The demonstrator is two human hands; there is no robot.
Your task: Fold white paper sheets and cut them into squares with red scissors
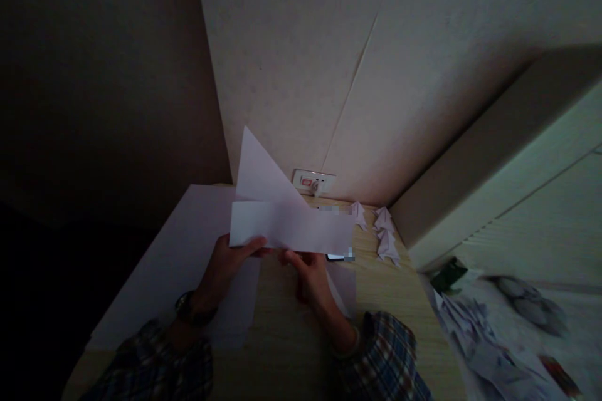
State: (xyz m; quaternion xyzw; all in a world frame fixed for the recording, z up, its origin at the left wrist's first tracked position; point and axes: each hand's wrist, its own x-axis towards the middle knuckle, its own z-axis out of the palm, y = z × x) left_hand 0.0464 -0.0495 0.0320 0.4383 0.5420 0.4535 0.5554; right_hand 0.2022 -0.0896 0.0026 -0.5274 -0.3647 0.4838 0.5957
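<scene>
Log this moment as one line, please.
left hand: holding folded white paper | right hand: at its lower edge | table: small folded papers at right

Looks out from the person's head, forward and steeply down over the table [385,301], as a single wide view. Faces the wall [301,62], filling twelve o'clock with it and setting the wall socket [314,182] close to the dial's centre. Hangs near the hands, above and behind: catches the left hand [230,260] at seven o'clock and the right hand [310,272] at six. Reaches back to plaid sleeves [385,357] at seven and five, and out past the table's edge to loose papers [484,351] between four and five.
</scene>
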